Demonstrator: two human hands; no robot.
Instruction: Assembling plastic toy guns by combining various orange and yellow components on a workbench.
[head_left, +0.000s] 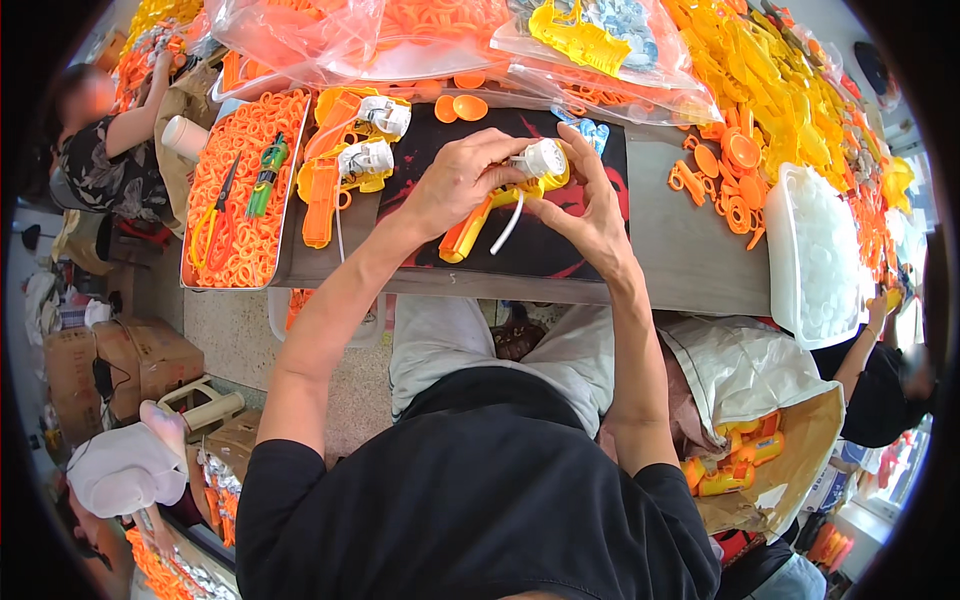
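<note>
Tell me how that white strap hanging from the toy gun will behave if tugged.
The white strap curves loosely below the yellow toy gun, so it is probably floppy and light. Both the left hand and right hand grip the gun, so it should stay put.

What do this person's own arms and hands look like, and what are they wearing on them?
Both arms are bare from just above the elbow down, under the short sleeves of a black T-shirt. The left hand and right hand wear no gloves; no watch, ring or bracelet shows.

I am reaching both bare forearms forward, my left hand [455, 185] gripping with curled fingers, my right hand [590, 215] pinching with its fingertips.
</note>
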